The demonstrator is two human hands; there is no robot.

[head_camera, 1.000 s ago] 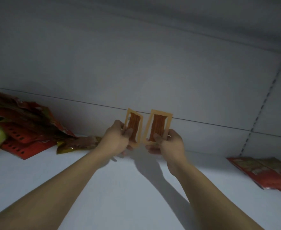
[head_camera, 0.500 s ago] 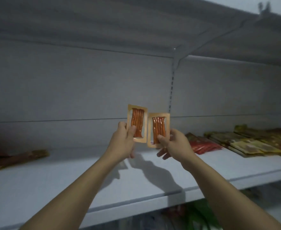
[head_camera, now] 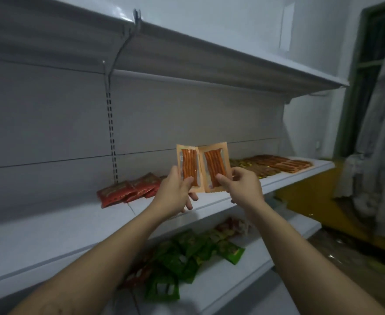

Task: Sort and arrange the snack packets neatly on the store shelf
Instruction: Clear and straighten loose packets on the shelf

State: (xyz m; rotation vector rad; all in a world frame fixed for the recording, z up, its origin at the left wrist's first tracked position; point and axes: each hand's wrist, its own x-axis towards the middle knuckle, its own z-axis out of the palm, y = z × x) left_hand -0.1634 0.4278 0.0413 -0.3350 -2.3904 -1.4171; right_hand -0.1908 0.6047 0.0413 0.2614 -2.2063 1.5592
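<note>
**Carried right along the shelf, one strip packet in each hand**

Moved rightward since half a second ago, past the red packets (head_camera: pixel 123 192), then lying to the right of the hands and now to their left on the middle shelf (head_camera: pixel 50 233). Raised side by side above that shelf's front edge: the left packet (head_camera: pixel 188 167) and the right packet (head_camera: pixel 215 167), both upright, clear windows toward the camera, inner edges touching or just overlapping.

Pinched low down in each case. In the left hand (head_camera: pixel 175 194), thumb (head_camera: pixel 188 181) pressed on the lower part of the window, the other fingers (head_camera: pixel 193 196) curled behind. In the right hand (head_camera: pixel 243 187), the same grip, thumb on the front and the rest folded round the lower right corner. Held so, apparently, to keep the contents readable and to compare the pair before placing. Neither packet resting on anything yet.

Toward the right end of the middle shelf, a flat row of matching orange packets (head_camera: pixel 284 164), with darker brown and yellow-green ones beside it; by appearance, the likely home for the two in hand. Below, on the lower shelf (head_camera: pixel 232 280), a loose jumble of green packets (head_camera: pixel 187 253), unsorted. Overhead, the upper shelf (head_camera: pixel 209 57), seen from beneath.

Next, judging by the layout: a further carry to the right end, then a flat lay-down edge to edge with the orange row, without nudging its line.
</note>
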